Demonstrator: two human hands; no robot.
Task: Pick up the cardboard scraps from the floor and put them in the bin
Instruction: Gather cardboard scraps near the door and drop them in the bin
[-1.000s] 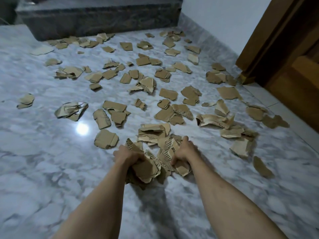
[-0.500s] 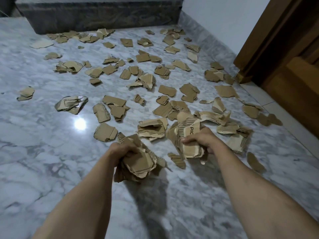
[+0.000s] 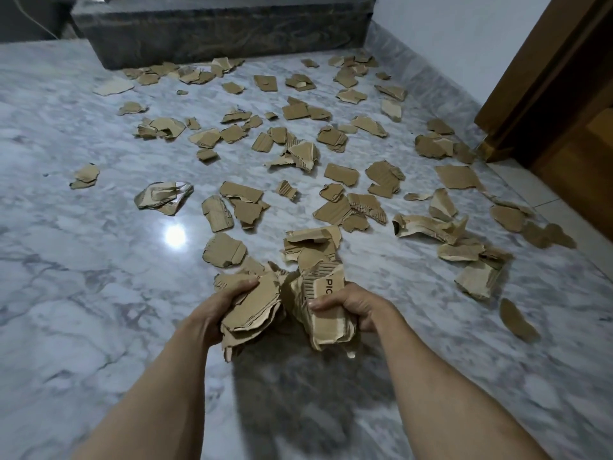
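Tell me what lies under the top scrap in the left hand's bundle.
Under the top scrap the left hand grips several more torn cardboard layers, their ragged edges showing along the bottom. How many, and what lies deeper in the palm, is covered.

At lower centre, the left hand (image 3: 212,310) and right hand (image 3: 356,305) each grip cardboard scraps (image 3: 318,303). More litter the marble floor (image 3: 66,293) above.

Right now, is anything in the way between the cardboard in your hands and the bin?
I cannot tell: no bin shows in this view. The left hand and right hand each grip a bundle of cardboard scraps. Ahead, more loose scraps lie on the marble floor.
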